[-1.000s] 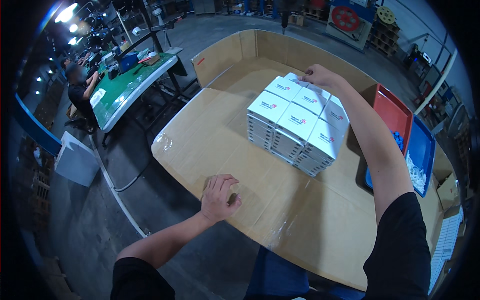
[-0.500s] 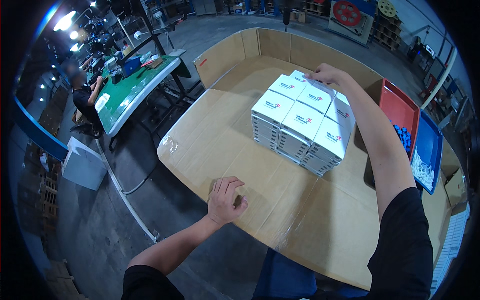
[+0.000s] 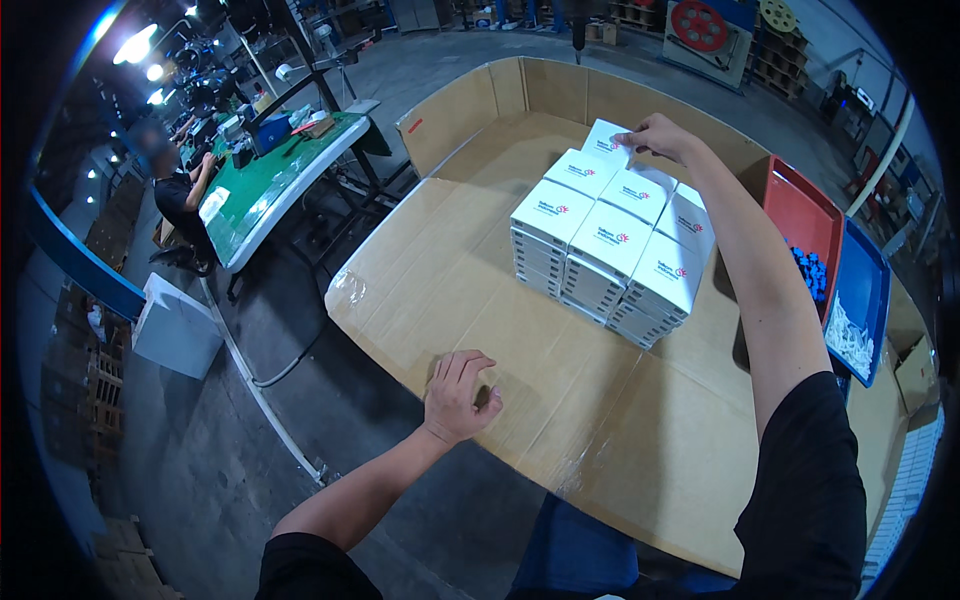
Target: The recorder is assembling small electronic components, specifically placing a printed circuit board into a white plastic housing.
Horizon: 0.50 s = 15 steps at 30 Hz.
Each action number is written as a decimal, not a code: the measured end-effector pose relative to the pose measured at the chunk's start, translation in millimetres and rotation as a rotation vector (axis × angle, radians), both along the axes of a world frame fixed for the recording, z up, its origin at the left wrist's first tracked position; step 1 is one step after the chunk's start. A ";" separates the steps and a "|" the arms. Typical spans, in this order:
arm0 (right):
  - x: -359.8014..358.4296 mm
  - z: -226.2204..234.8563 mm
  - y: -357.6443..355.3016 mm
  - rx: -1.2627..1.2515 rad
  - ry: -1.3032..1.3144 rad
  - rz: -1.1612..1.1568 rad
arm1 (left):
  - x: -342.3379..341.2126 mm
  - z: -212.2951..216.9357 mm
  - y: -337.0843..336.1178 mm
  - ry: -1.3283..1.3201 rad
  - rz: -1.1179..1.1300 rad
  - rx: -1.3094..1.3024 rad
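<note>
Stacks of small white boxes [image 3: 605,238] stand pressed together in a block on the cardboard-lined table. Behind the block's far side, my right hand [image 3: 655,138] grips one white box [image 3: 604,140] by its right edge; its top sits higher than the boxes around it. Its lower part is hidden by the nearer boxes. My left hand [image 3: 460,397] hovers over the table's near left edge, holding nothing, its fingers loosely curved and the thumb apart.
Cardboard walls [image 3: 555,88] rise along the table's far side. On the right, a red tray [image 3: 805,205] holds small blue parts, and a blue tray [image 3: 868,265] holds white pieces. A person [image 3: 180,200] sits at a green-topped bench [image 3: 265,170] to the left.
My right hand has raised the far white box, which now stands out above its neighbours. My left hand has hardly moved; the whole view has shifted slightly.
</note>
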State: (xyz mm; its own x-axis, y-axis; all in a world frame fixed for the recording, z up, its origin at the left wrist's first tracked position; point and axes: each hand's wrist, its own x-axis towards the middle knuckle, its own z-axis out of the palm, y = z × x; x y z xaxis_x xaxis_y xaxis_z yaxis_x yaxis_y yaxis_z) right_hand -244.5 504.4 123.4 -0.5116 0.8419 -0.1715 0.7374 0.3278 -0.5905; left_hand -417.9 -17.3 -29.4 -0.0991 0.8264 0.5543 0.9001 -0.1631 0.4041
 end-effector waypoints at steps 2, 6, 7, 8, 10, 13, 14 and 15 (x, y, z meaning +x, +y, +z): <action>11.8 3.7 5.1 0.070 0.236 0.049 | 1.8 -0.8 2.8 0.001 -0.014 0.006; 20.3 32.8 -16.0 0.236 0.406 0.060 | -0.4 -2.6 -2.6 0.034 0.000 -0.021; 29.3 39.2 -18.9 0.250 0.404 0.046 | 0.3 -1.9 -1.4 0.038 0.001 -0.017; 39.3 44.8 -22.9 0.269 0.489 0.087 | 0.8 -2.5 -0.4 0.038 -0.018 -0.005; 54.3 61.2 -35.0 0.270 0.609 0.139 | 0.0 -4.3 -1.8 0.058 0.000 -0.019; 81.0 85.2 -59.7 0.233 0.699 0.254 | -0.1 -5.0 -4.1 0.054 0.001 -0.026; 92.6 93.0 -68.3 0.249 0.686 0.263 | 0.3 -5.1 -2.8 0.057 -0.017 -0.011; 106.0 101.5 -78.1 0.271 0.685 0.251 | 0.8 -4.9 -2.1 0.054 -0.017 -0.015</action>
State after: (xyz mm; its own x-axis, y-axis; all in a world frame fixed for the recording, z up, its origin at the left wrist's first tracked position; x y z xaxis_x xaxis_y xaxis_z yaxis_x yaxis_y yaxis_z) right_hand -138.6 426.3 224.9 -0.6100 0.6544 0.4468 0.1215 0.6344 -0.7634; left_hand -417.0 -19.4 -34.3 -0.0554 0.8362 0.5457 0.9178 -0.1725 0.3575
